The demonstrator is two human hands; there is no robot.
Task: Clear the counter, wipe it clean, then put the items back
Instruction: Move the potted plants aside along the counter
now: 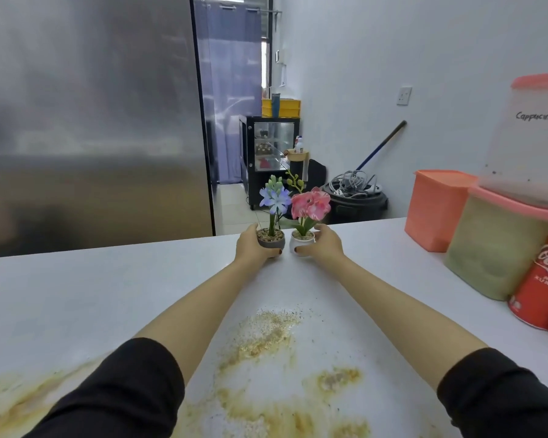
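Two small flower pots stand side by side at the far edge of the tabletop (108, 289), centre of the frame. The grey pot (270, 240) carries a blue-violet flower; the white pot (301, 242) just to its right carries a pink one. The left hand (253, 245) is wrapped around the grey pot, thumb across its front; the right hand (325, 243) cups the white pot the same way. Whether the pots are lifted or resting on the surface cannot be told.

Nearer, in the lower centre and lower left of the frame, a yellow-brown spill (266, 339) with gritty specks spreads over the surface, unwiped.

At the right edge, storage items crowd together: an orange box (434, 210), a pink-lidded tub (494, 251) with a tub labelled "Cappucino" (532, 143) stacked on it, and a red soda can (541, 286).

Judgement: the task is early. Clearing looks barely begun, with the pots in hand and the right-side items not yet moved. Wiping is not done; no cloth is in view. Putting things back remains.
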